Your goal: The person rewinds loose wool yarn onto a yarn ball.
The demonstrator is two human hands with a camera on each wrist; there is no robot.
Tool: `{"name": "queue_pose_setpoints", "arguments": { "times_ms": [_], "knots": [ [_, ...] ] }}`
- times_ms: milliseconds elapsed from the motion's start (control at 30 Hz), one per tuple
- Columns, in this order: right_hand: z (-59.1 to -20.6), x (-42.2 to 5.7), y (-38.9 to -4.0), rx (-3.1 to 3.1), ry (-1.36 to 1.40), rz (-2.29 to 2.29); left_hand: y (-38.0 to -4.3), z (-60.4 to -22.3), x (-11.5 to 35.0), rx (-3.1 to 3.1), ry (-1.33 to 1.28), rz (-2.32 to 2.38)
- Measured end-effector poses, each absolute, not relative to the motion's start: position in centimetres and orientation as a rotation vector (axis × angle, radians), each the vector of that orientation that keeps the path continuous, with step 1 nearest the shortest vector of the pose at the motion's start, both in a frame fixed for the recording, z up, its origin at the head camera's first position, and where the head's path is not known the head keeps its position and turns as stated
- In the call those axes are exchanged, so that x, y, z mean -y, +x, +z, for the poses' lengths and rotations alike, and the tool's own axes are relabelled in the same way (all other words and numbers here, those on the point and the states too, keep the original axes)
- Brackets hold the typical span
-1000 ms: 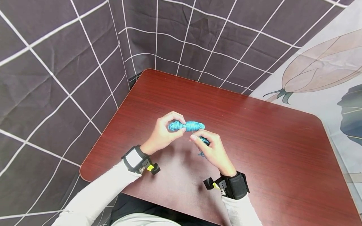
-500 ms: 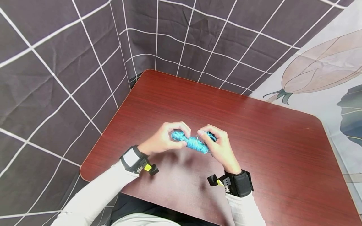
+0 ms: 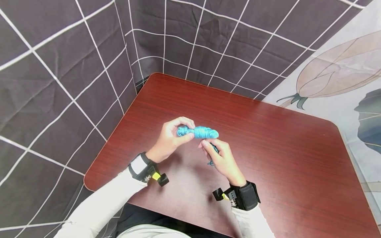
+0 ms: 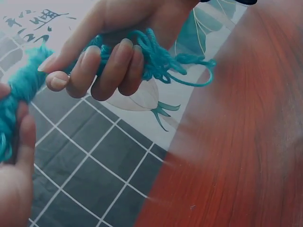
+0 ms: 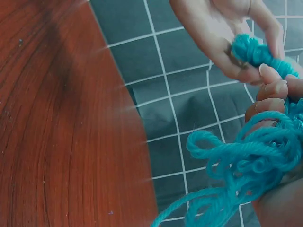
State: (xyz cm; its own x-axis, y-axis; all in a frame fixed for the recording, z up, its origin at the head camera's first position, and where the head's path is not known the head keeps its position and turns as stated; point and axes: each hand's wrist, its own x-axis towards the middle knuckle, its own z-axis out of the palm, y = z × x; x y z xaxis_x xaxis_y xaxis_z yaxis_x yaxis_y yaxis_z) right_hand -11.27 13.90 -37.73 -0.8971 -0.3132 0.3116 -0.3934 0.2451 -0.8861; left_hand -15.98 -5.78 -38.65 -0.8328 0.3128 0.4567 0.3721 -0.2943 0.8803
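A turquoise bundle of wound yarn point(image 3: 205, 132) lies roughly level above the table in the head view. My left hand point(image 3: 169, 140) pinches its narrow middle between thumb and fingers, with the looped left end inside the hand's curve. Just below the bundle's right part, my right hand point(image 3: 221, 160) pinches the yarn strand at the thumb and fingertip. A loose tangle of the same yarn point(image 5: 241, 161) is held under that hand's curled fingers, its loops hanging out past the palm. In the left wrist view, the right fingertips point(image 4: 57, 81) are close beside the wound part.
Both hands are over a reddish-brown wooden table point(image 3: 285, 155). Dark cloth with a white grid point(image 3: 184, 43) hangs behind and to the left, and a flower-printed cloth point(image 3: 336, 76) is on the right. Each wrist wears a black strap point(image 3: 248, 196) with a small camera.
Half a second ago the bundle sloped down to the right with my right hand above it. Now the bundle is raised and level, and the right hand has come down below it.
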Motion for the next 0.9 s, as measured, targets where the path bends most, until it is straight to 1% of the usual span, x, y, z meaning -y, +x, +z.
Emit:
{"name": "queue_pose_setpoints", "arguments": {
  "times_ms": [167, 267, 367, 467, 567, 667, 767, 900],
  "knots": [
    [-36.9, -13.6, -11.0, 2.434, 0.717, 1.740, -15.9, -38.4, 5.8, 2.014, -0.778, -2.138],
    [-36.8, -13.8, -11.2, 2.422, 0.682, 1.694, -15.4, -37.8, 5.8, 2.115, -0.800, -2.020],
    [-37.0, -14.3, -11.5, 2.391, 0.632, 1.653, -14.7, -36.9, 6.0, 2.186, -0.919, -1.956],
    [-37.0, -14.7, -11.8, 2.357, 0.619, 1.621, -14.5, -36.6, 6.3, 2.204, -1.114, -1.987],
    [-37.1, -14.9, -12.0, 2.338, 0.643, 1.620, -15.1, -37.6, 6.5, 2.151, -1.299, -2.109],
    [-37.3, -14.9, -12.0, 2.332, 0.672, 1.636, -15.8, -38.6, 6.5, 2.039, -1.367, -2.276],
    [-37.7, -14.9, -12.0, 2.340, 0.687, 1.650, -16.1, -39.1, 6.4, 1.907, -1.316, -2.414],
    [-38.2, -14.6, -11.8, 2.373, 0.728, 1.677, -16.1, -39.2, 6.2, 1.804, -1.131, -2.490]
  ]
}}
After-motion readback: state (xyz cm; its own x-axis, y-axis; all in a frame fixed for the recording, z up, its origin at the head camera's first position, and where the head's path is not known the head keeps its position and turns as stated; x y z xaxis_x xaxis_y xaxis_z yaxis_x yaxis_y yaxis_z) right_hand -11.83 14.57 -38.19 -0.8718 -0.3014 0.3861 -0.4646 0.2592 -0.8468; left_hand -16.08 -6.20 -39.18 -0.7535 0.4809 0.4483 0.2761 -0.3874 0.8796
